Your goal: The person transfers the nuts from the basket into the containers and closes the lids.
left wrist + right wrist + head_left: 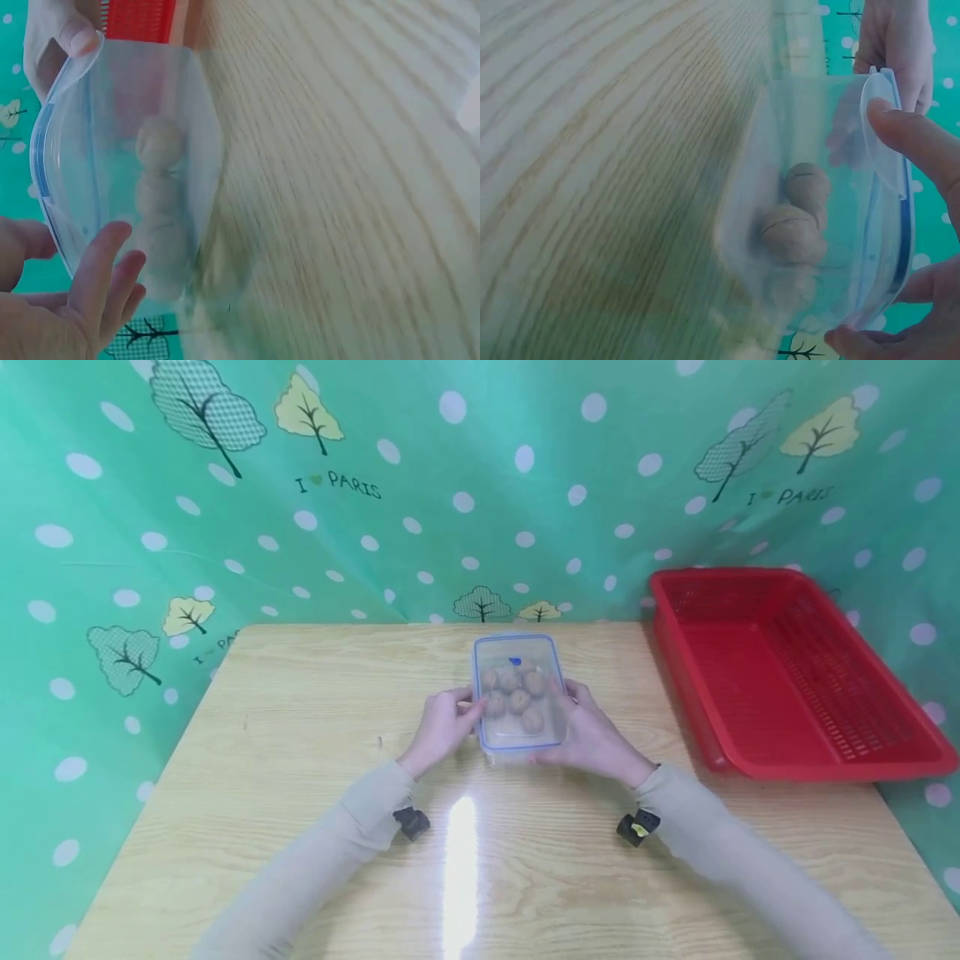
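A clear plastic food container [519, 647] with a blue-edged lid sits in the middle of the head view. Several walnuts [520, 700], round and light brown, lie inside it. My left hand [442, 722] holds the container's left side, its thumb by the lid edge and its fingers along the wall [199, 97]. On the opposite side, my right hand [588, 735] grips the container, with the thumb [911, 135] against a side latch and other fingers at the lid's far edge. Whether the container's base touches the table is hard to tell.
A red plastic basket [738, 681] with slotted walls stands on the right of the wooden table [315, 710]. Behind the table hangs a green dotted cloth [420, 552] printed with trees. Bright light reflects off the tabletop in front of the container.
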{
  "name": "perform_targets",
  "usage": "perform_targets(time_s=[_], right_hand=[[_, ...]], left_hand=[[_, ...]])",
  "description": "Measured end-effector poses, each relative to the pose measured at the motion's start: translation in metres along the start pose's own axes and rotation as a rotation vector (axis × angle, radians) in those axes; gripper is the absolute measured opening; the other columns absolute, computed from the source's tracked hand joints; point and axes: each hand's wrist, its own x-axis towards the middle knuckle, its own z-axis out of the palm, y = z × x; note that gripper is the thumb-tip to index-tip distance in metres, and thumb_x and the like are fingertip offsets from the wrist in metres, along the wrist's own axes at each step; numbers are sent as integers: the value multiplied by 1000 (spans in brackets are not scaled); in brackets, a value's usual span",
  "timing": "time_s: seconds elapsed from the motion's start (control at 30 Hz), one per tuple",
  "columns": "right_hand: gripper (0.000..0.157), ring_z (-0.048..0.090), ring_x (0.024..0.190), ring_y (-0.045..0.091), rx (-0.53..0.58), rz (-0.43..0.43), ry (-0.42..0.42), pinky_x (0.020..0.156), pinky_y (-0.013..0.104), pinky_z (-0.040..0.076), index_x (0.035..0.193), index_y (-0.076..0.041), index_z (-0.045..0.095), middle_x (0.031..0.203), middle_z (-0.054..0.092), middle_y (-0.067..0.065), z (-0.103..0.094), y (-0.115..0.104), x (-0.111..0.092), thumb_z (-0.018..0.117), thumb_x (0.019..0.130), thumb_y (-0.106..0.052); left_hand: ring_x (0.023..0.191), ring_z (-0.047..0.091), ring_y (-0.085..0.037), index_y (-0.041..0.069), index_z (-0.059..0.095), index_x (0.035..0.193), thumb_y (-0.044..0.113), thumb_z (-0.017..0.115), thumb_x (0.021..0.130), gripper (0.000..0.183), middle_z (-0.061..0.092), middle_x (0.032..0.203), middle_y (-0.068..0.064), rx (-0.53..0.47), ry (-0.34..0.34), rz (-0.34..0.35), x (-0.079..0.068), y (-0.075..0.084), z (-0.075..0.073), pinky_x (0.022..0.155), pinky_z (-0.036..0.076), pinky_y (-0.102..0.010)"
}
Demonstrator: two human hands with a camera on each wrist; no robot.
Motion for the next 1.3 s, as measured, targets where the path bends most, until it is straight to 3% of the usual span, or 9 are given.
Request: perform_targets(time_s=[0.3,0.53,0.7,0.83,0.9,0.97,1.13,1.23,1.3], right_hand=[[118,44,125,45,-70,-27,42,99,56,41,150,3,26,149,28,30,3,-3,4,93,59,-33],[115,46,122,49,-111,-74,8,98,57,42,152,-5,28,148,27,35,0,-1,11,92,61,-33],[114,39,130,46,-88,-139,-68,104,54,37,149,1,29,151,23,30,-10,9,21,93,60,-30],[111,29,136,42,-63,-189,-169,110,51,29,149,1,29,154,20,26,-17,16,30,92,62,-25],[108,25,139,41,-53,-198,-227,111,50,26,150,-1,30,155,19,23,-20,19,34,91,64,-25],[106,23,140,39,-45,-208,-278,112,51,25,150,-5,31,156,18,20,-24,22,37,90,65,-23],[104,16,143,37,-94,-239,-370,112,53,23,151,-8,32,157,20,18,-37,24,45,90,64,-18],[103,11,144,35,-210,-234,-368,110,55,27,150,-10,34,158,20,15,-44,19,46,90,65,-20],[99,10,144,35,-300,-221,-336,108,56,30,149,-10,37,158,19,14,-48,16,44,89,67,-21]], left_hand=[[68,71,-25,-12,63,115,13,57,97,30,70,93,-24,63,59,-21,-5,4,0,51,56,-27],[66,69,-24,-12,60,119,10,58,96,32,69,95,-24,16,125,-56,-13,2,2,48,56,-33],[88,69,-33,-13,49,129,10,66,91,47,63,112,-26,-109,163,-140,-24,1,3,65,59,-36],[121,49,-40,0,29,142,20,77,83,79,38,140,-26,-105,160,-233,-28,1,-10,91,51,-46],[134,31,-41,10,18,149,27,79,80,94,18,151,-24,-33,131,-213,-23,0,-24,100,39,-57],[141,11,-40,19,12,154,29,81,78,103,1,156,-19,74,92,-125,-12,-1,-42,105,25,-66],[142,-18,-34,21,29,153,29,76,84,84,-12,160,-5,315,-136,160,20,-19,-80,102,3,-75],[141,-22,-33,23,32,152,33,64,93,69,-13,160,0,335,-276,173,26,-34,-82,103,-3,-73],[141,-22,-33,22,29,153,34,57,97,63,-12,160,-1,351,-298,158,23,-38,-77,106,-5,-70]])
